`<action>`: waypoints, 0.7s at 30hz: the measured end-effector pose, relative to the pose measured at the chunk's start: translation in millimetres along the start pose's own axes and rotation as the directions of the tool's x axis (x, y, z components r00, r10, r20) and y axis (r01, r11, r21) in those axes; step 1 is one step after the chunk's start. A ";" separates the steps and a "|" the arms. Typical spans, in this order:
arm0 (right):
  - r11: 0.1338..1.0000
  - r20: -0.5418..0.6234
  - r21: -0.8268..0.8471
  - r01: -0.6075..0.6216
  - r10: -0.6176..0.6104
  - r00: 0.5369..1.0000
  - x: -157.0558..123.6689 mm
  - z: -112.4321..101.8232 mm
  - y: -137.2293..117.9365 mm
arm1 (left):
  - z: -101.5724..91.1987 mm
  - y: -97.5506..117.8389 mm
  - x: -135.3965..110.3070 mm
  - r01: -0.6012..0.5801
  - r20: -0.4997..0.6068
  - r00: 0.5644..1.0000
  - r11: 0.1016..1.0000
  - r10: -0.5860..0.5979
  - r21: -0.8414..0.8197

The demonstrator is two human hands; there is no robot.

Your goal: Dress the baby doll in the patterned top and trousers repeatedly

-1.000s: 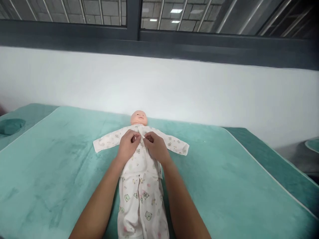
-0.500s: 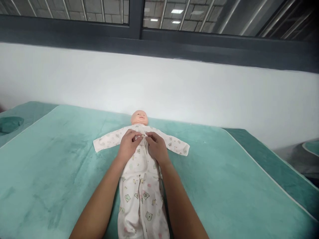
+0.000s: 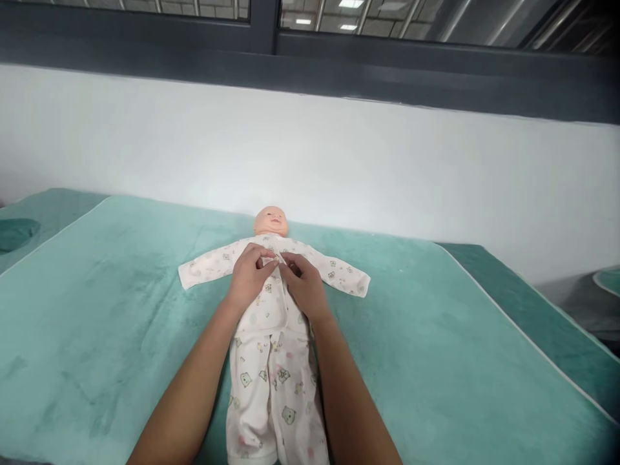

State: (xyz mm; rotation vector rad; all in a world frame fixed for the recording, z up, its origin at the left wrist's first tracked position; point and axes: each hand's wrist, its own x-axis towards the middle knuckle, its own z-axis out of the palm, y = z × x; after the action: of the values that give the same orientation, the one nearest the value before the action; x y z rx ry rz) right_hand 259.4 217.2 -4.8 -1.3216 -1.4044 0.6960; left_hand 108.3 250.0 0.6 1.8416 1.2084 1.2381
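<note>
A baby doll [image 3: 271, 221] lies on its back, its head toward the wall. It wears a white baby shirt [image 3: 264, 316] with small printed animals, sleeves spread to both sides, and matching trousers [image 3: 290, 387]. My left hand [image 3: 250, 274] pinches the shirt's front edge at the upper chest. Close beside it, my right hand [image 3: 303, 284] pinches the other front edge, fingertips nearly meeting the left ones. A small fastening seems to sit between the fingertips, too small to make out. The doll's own hands are hidden inside the sleeves.
Under the doll spreads a green padded bed cover [image 3: 436, 336] with pale piping along its sides. A white wall [image 3: 310, 155] rises behind it, below a dark window frame [image 3: 387, 71]. At the far left is a hole-like dark green patch [image 3: 17, 234].
The view has tipped slightly downward, so the scene sits higher in the picture. Both hands stay at the shirt's chest, with the fingertips a little closer together.
</note>
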 end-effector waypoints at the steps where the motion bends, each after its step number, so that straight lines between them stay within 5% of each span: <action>1: 1.000 0.007 -0.003 0.007 -0.007 1.000 0.1 -0.3 0.3 | 0.2 0.3 -0.2 0.003 -0.007 1.000 1.000 -0.003 -0.002; 21: 0.999 0.018 0.053 -0.012 0.011 1.000 0.2 -1.6 5.2 | 3.3 2.6 -3.9 0.053 -0.047 0.997 0.996 -0.056 -0.072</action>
State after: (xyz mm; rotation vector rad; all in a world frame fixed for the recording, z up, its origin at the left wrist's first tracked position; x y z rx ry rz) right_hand 262.7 218.2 -9.0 -1.2858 -1.3845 0.7490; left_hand 111.7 245.4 0.0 1.7256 1.2174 1.2866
